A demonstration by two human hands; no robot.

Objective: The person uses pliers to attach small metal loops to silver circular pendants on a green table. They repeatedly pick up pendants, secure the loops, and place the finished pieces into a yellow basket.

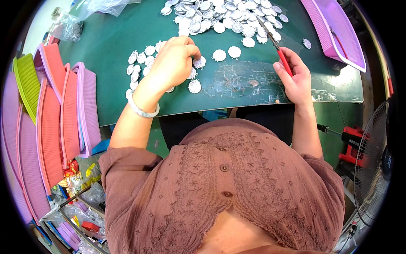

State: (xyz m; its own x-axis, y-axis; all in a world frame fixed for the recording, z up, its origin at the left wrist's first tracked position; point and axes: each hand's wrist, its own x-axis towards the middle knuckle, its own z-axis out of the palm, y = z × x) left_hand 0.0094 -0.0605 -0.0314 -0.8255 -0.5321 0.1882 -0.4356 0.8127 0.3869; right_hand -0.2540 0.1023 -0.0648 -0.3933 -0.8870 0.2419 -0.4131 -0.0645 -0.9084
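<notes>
My left hand (179, 61) reaches over a loose group of silver medallions (149, 50), its fingers bent down. Its fingertips close on one round silver medallion (199, 62) at the table; the hand partly hides the grip. Just nearer to me lies another medallion (194, 86). In my right hand (295, 78) is a slim tool with a red handle (284, 62) and a long dark blade-like end; it might be a file. That end points away and to the left, over the edge of a large medallion heap (220, 17).
Two single medallions (219, 55) lie mid-table on the green top (114, 76). At the far right stands a purple basket (334, 31) with a red stick inside. Stacked pink, purple and green baskets (50, 122) crowd the left. A fan (372, 161) is at the right.
</notes>
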